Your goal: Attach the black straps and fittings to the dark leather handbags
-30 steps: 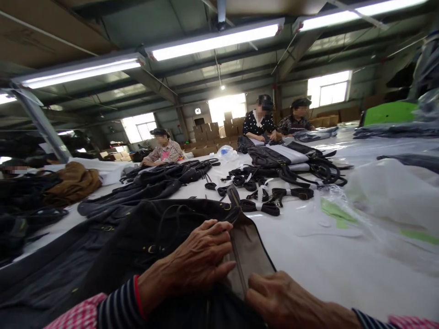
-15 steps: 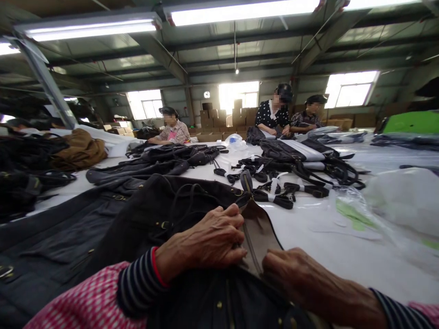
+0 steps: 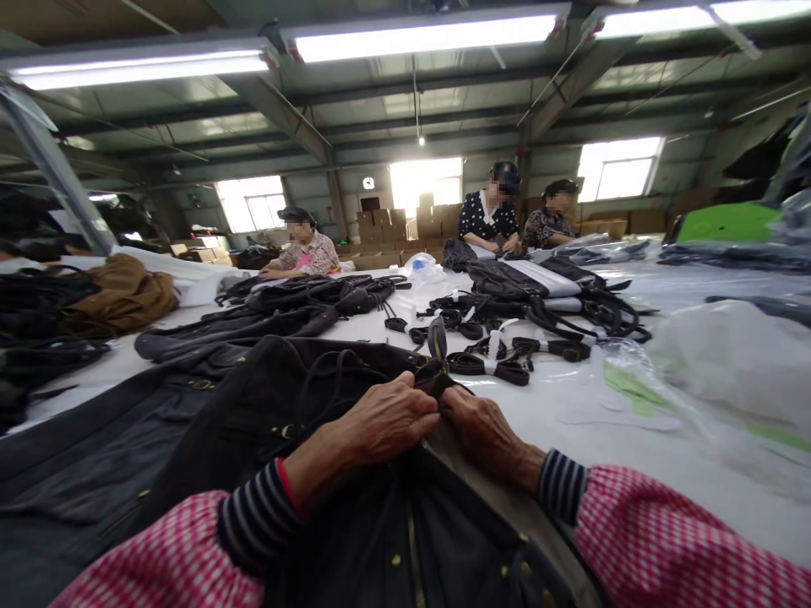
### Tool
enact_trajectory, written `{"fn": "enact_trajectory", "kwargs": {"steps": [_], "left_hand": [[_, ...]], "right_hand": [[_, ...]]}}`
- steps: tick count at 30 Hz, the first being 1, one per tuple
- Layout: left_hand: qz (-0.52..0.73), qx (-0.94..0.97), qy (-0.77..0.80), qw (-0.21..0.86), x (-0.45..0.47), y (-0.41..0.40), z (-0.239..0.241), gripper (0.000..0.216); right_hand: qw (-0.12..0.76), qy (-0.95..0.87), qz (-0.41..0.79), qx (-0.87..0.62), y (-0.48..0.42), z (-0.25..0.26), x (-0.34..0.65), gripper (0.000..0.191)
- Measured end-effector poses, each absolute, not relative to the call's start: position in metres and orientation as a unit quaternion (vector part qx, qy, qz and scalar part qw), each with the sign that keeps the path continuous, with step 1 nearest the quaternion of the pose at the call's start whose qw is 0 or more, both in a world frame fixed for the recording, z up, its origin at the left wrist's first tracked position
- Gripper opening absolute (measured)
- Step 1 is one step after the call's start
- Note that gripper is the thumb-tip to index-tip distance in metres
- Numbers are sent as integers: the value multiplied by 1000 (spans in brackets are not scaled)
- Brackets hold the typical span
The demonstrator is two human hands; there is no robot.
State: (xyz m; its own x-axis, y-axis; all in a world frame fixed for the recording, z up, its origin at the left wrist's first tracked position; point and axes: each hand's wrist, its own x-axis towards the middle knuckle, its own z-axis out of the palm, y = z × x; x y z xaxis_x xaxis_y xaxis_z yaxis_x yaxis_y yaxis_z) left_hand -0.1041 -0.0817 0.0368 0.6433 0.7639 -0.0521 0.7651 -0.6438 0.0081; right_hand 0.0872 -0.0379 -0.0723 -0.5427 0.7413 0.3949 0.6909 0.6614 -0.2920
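Note:
A black bag (image 3: pixel 361 540) with brass-coloured studs and a zipper (image 3: pixel 415 540) down its front lies right before me. My left hand (image 3: pixel 386 422) is closed on the edge of its opening, fingers curled over the fabric. Close beside it, my right hand (image 3: pixel 485 435) pinches the opposite edge near the far corner. Between and below the hands, the greyish-beige lining (image 3: pixel 500 498) shows along the right edge. What exactly lies under my fingertips is hidden. A short black strap loop (image 3: pixel 437 338) stands up just beyond both hands.
Dark bags (image 3: pixel 279 312) lie beyond on the white table (image 3: pixel 634 456), with bundled black straps (image 3: pixel 487 365) nearer. Clear plastic wrap (image 3: pixel 715 363) lies right, brown fabric (image 3: pixel 120 295) left. Several co-workers, one in a polka-dot top (image 3: pixel 485 218), are across the table.
My right hand has moved forward and left along the bag's edge, up beside my left hand. The opening between the hands has narrowed. My left hand keeps its hold, and the view has shifted slightly.

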Motion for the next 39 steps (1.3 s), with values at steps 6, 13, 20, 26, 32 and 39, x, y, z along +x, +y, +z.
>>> {"fn": "enact_trajectory", "kwargs": {"steps": [6, 13, 20, 26, 32, 39], "left_hand": [[-34, 902, 430, 8, -95, -73, 30, 16], [16, 889, 457, -14, -106, -79, 20, 15], [-21, 900, 435, -6, -106, -80, 22, 23], [-30, 915, 403, 0, -104, -87, 23, 33], [10, 929, 368, 28, -96, -93, 21, 31], [-13, 930, 368, 14, -93, -84, 22, 33]], "right_hand": [[300, -860, 105, -399, -32, -76, 87, 13], [324, -866, 167, -341, -34, -70, 94, 13], [318, -878, 239, -267, -55, -55, 114, 13], [306, -882, 240, -267, -68, -53, 124, 12], [272, -910, 173, -261, -70, -41, 124, 9], [214, -938, 39, -269, -71, -29, 122, 12]]}}
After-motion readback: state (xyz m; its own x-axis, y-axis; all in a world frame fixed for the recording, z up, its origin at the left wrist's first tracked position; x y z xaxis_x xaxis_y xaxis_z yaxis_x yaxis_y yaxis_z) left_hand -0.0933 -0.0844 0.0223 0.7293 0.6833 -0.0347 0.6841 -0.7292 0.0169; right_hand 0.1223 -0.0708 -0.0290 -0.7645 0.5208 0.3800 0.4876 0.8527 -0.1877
